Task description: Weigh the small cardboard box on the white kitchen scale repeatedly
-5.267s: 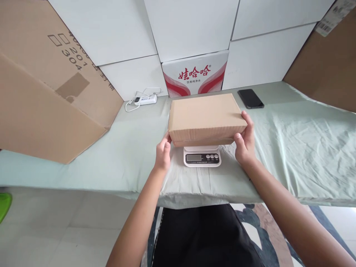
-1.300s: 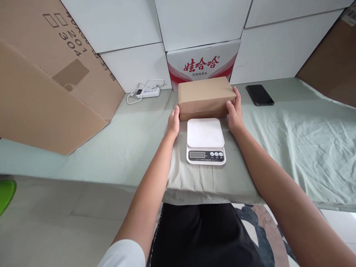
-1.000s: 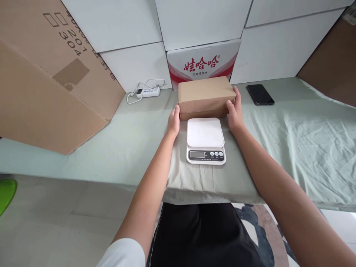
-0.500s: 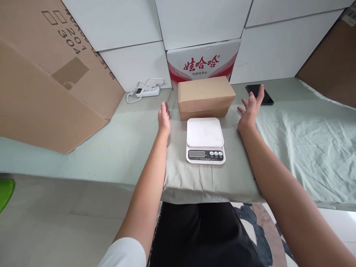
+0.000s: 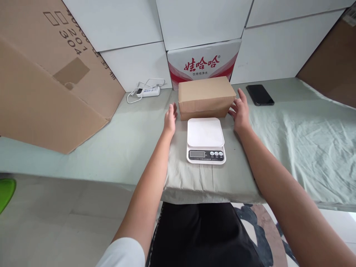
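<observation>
A brown cardboard box (image 5: pixel 206 98) stands behind a white kitchen scale (image 5: pixel 205 132) on the cloth-covered table. My left hand (image 5: pixel 170 118) is just off the box's left end, fingers stretched out and holding nothing. At the right end, my right hand (image 5: pixel 240 111) is open, its fingers spread beside the box's lower corner; I cannot tell whether they touch it. Nothing lies on the scale's white platform. Its dark display and round buttons face me.
Behind the box stands a white-and-red carton (image 5: pixel 201 59). A black phone (image 5: pixel 260 94) lies to the right. At the left are a white power strip (image 5: pixel 148 91) with a cable and a large cardboard carton (image 5: pixel 50 85). The green tablecloth (image 5: pixel 133 148) reaches the table's front edge.
Both hands have moved inward to the box's ends, my left one rightward and my right one leftward, away from the phone. The box and the scale have stayed in place.
</observation>
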The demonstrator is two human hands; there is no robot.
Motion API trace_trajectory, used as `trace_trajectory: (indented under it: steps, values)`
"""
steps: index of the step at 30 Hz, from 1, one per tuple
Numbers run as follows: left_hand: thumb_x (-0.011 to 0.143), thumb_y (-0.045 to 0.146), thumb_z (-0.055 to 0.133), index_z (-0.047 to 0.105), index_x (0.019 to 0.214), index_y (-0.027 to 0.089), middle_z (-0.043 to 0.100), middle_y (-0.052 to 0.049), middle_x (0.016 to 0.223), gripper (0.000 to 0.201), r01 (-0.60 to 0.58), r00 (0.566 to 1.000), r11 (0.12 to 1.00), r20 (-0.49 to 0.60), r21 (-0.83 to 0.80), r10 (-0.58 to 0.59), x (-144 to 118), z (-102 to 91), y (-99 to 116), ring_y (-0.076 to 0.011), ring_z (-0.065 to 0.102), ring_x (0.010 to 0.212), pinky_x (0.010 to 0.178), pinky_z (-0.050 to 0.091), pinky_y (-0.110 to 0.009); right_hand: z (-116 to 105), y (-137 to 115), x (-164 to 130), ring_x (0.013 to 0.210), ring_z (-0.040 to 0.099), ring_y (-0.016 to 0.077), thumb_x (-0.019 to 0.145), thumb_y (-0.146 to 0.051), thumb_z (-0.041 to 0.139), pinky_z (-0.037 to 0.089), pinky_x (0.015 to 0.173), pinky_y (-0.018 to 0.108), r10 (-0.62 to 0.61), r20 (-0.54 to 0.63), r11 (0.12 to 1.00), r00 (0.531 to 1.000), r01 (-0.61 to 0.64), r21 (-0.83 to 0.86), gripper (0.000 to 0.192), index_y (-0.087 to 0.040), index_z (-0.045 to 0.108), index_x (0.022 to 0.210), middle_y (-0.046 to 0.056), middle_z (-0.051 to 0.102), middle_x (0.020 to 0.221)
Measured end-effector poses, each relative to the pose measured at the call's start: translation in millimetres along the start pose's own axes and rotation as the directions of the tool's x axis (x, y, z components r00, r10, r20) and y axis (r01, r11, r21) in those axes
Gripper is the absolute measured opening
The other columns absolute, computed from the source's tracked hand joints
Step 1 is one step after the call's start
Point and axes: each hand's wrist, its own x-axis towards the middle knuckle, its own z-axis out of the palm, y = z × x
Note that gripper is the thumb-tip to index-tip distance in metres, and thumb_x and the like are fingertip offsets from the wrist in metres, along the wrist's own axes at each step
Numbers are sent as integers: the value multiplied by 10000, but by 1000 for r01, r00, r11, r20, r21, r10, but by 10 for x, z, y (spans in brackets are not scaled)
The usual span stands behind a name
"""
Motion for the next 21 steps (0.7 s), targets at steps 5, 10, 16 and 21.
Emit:
trace_trajectory:
  steps: [5,10,16,21]
  values:
    - [1020,891,345,598,1638,266,512,-91,1811,915,-19,1000,1000,7,-3,19,-24,50,-25,-303,447,1722,1409,414,-443,-1,42,-6,1512,656,363,885,-897,488,648,1152,628,-52,73,997,996,56,-62,913,-490,404,1698,7,634,1682]
    - [1005,901,386,625,1610,262,549,-91,1786,912,-39,999,999,26,-12,39,-65,71,-10,-319,467,1712,1399,433,-450,18,24,-30,1395,729,334,898,-802,538,669,1110,585,-24,44,999,999,25,-32,877,-462,433,1700,5,632,1692]
    - [985,918,417,711,1498,275,647,-61,1707,874,-97,991,995,90,-15,97,-109,100,16,-344,439,1727,1417,407,-469,31,-16,-51,1482,666,334,868,-814,587,652,1140,581,-1,44,1000,999,3,-30,863,-492,475,1661,-39,575,1740]
    - [979,940,405,746,1421,259,720,-87,1620,881,-101,988,995,120,-14,102,-139,117,29,-366,443,1723,1431,382,-499,79,-55,-100,1618,548,345,848,-878,607,528,1333,578,-118,118,990,986,126,-69,889,-414,561,1605,-19,615,1717]
